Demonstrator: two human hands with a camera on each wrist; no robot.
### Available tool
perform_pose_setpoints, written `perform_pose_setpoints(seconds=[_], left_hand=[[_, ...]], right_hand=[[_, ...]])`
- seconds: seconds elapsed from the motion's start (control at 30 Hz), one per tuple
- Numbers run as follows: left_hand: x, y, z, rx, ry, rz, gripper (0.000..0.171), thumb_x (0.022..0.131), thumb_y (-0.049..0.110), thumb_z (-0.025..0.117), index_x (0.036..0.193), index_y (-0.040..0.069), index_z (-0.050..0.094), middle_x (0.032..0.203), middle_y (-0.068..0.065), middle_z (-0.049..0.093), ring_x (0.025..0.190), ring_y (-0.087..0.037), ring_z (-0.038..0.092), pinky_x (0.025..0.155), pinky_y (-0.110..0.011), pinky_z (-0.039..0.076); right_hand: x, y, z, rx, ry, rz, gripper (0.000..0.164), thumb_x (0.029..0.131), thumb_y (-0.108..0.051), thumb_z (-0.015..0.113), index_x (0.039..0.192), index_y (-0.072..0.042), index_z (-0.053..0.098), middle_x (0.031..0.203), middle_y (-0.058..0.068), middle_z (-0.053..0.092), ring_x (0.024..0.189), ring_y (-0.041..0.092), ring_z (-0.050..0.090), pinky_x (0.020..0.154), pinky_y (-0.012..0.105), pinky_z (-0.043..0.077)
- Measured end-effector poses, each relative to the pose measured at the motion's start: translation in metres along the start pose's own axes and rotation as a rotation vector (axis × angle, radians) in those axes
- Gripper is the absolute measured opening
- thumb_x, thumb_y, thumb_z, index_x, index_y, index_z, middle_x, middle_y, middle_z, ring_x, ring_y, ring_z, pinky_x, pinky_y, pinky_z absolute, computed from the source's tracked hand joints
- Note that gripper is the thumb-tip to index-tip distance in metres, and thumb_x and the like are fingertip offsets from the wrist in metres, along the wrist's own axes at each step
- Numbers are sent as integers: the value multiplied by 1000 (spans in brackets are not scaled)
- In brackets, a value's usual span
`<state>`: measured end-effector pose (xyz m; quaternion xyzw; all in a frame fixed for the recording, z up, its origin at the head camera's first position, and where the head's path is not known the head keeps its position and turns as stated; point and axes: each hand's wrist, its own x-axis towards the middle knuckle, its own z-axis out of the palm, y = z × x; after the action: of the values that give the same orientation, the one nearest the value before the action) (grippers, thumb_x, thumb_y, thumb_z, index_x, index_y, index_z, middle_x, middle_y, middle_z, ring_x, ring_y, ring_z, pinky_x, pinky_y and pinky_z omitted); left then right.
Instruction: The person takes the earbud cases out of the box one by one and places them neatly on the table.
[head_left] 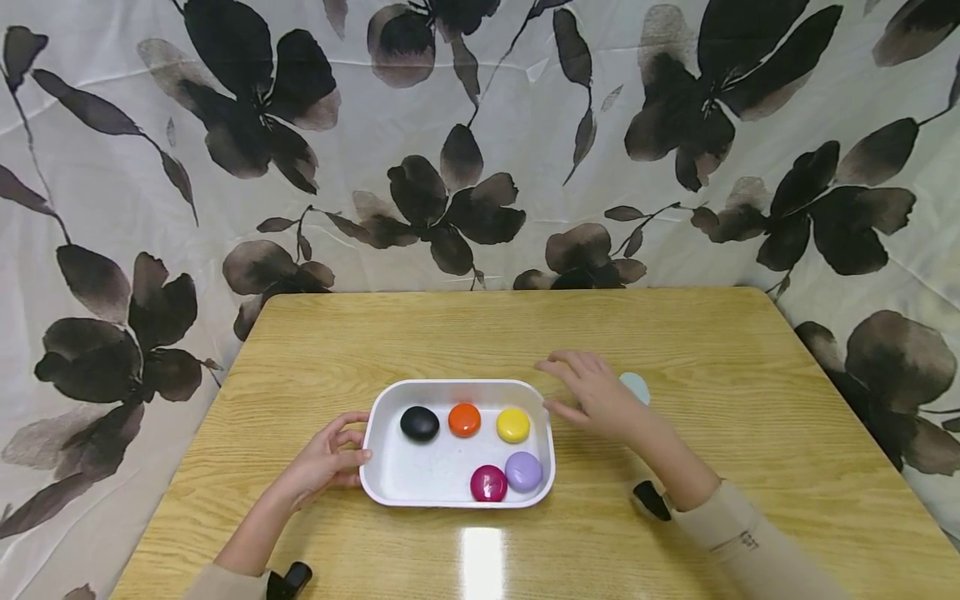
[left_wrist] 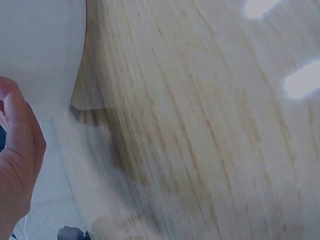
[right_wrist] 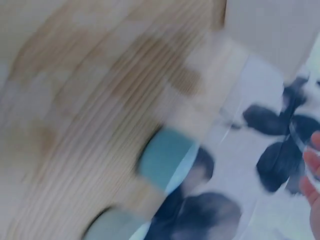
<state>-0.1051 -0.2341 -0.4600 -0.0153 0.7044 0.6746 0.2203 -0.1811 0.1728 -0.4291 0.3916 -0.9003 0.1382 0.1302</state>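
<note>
A white tray (head_left: 420, 487) holds five glossy rounded pieces: a black piece (head_left: 419, 424), an orange piece (head_left: 464, 420), a yellow piece (head_left: 513, 425), a purple piece (head_left: 522, 472) and a magenta piece (head_left: 488, 483). My left hand (head_left: 330, 454) grips the tray's left end, thumb at the rim. To the right of the tray my right hand (head_left: 596, 396) hovers over the table, fingers extended and holding nothing. A pale blue piece (head_left: 636, 387) shows partly behind it. The right wrist view has a teal piece (right_wrist: 167, 159) and a grey-green piece (right_wrist: 117, 226) on the table.
The wooden table (head_left: 315, 350) reaches back to a hanging cloth (head_left: 480, 108) with dark flowers. Black wrist-worn devices sit near both cuffs, one device (head_left: 651, 500) beside the right sleeve. Light glares off the table in front of the tray.
</note>
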Motion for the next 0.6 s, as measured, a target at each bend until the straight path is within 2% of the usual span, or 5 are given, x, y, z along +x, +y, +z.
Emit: perform_pose_setpoints(seconds=[0.13,0.33,0.47,0.6], left_hand=[[0,0,0,-3,-3,0,63,85,2,60,137,2,25,99,-11,51,77,-21,59,63,-34,54],[0,-1,1,-11,-10,9,61,86,1,59,137,2,24,98,-10,51,77,-21,59,63,-33,54],[-1,-1,1,-14,-15,12,61,86,2,59,137,1,25,98,-10,52,77,-21,60,63,-33,54],[-1,0,1,-14,-14,7,62,85,2,60,136,1,25,98,-10,52,77,-21,60,63,-33,54]], right_hand=[[11,-21,6,10,-38,-180,51,84,-34,62,129,-19,46,124,7,49,115,25,44,98,48,34],[23,-45,21,20,-141,-384,52,83,-33,63,131,-27,45,126,1,49,117,21,42,100,47,31],[26,-57,30,26,-237,-465,53,82,-38,62,132,-33,43,127,-4,48,115,17,43,100,44,28],[27,-65,37,13,-339,-504,53,80,-42,64,129,-36,44,125,-7,48,114,11,44,99,39,29]])
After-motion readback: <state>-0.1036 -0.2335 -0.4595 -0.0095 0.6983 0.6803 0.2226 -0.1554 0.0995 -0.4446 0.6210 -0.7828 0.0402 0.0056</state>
